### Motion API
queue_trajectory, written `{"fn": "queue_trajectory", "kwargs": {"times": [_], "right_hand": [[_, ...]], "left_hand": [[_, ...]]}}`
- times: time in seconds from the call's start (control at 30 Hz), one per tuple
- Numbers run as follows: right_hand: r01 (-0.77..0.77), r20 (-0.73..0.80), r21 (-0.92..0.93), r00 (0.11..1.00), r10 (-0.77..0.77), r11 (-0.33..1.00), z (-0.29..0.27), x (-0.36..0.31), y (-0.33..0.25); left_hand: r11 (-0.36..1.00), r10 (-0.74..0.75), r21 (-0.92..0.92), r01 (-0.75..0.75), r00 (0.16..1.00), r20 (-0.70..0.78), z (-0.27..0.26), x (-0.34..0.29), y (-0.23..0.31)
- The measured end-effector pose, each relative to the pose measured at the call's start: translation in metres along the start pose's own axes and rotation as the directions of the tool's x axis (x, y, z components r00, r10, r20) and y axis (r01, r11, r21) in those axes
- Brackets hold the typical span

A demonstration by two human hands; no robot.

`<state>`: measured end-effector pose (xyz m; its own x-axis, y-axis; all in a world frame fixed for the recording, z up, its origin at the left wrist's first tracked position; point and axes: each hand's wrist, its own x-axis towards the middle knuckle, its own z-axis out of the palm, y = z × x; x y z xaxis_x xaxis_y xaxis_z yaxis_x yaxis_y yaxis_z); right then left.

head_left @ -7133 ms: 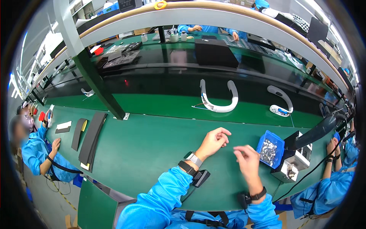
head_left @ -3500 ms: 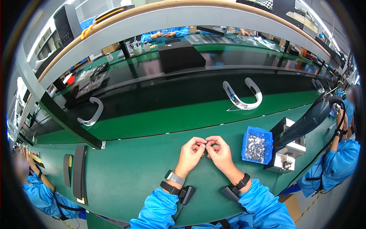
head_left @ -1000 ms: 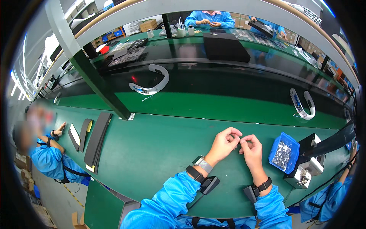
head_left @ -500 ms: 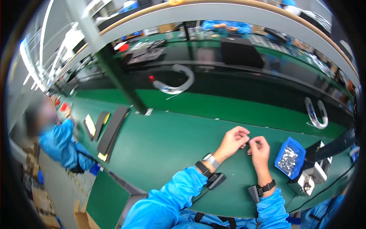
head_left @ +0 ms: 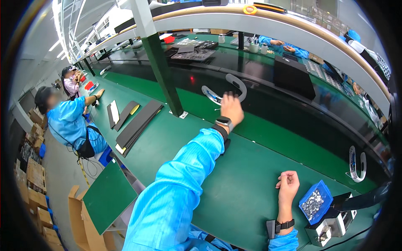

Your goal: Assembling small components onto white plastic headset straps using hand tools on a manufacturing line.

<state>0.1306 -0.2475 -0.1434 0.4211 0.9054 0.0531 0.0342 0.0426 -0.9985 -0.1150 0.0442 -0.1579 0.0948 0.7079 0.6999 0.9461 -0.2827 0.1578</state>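
Long green workbenches are running through a factory hall, with a dark conveyor belt passing along the middle of the frame and a curved shelf above it. Half a second ago both hands were meeting close together in front of the body, near the small blue plastic tray of tiny metal parts; now they are separating. The left hand is stretching far forward, up the centre of the frame, and is reaching the white curved headband-shaped plastic piece that is lying on the belt; the fingers seem to be touching its edge, but I cannot tell if they are already closing around it. The right hand is resting on the green mat at lower right, its fingers curled together loosely, and I cannot tell if something small is inside. To my judgement, the work on the small part is finished and a new curved piece is being fetched. At left, a co-worker in a blue coat is sitting beside flat black strips.
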Motion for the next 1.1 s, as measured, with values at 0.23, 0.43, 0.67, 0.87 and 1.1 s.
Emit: {"fn": "queue_trajectory", "kwargs": {"times": [0.23, 0.43, 0.67, 0.87, 1.1], "right_hand": [[-0.044, -0.037, -0.012, 0.998, 0.044, 0.999, -0.004, 0.003, -0.004], [-0.035, -0.047, -0.014, 0.998, 0.034, 0.999, 0.002, 0.004, -0.005], [-0.020, -0.030, -0.058, 0.999, 0.018, 0.998, -0.003, 0.003, -0.001], [-0.023, -0.031, -0.022, 0.999, 0.022, 1.000, -0.007, 0.001, -0.002], [0.070, -0.114, 0.128, 0.992, -0.056, 0.989, -0.007, -0.017, -0.034]], "left_hand": [[0.991, -0.096, 0.124, 0.058, 0.939, 0.329, 0.024, 0.017, -0.001], [0.991, 0.107, -0.111, -0.075, 0.940, 0.325, 0.018, 0.009, 0.037], [0.945, 0.115, -0.324, 0.044, 0.883, 0.456, -0.043, 0.023, 0.080], [0.170, 0.210, -0.730, 0.662, 0.699, 0.683, -0.126, 0.036, 0.109], [-0.168, 0.335, -0.617, 0.769, 0.633, 0.698, -0.222, -0.028, 0.153]]}}
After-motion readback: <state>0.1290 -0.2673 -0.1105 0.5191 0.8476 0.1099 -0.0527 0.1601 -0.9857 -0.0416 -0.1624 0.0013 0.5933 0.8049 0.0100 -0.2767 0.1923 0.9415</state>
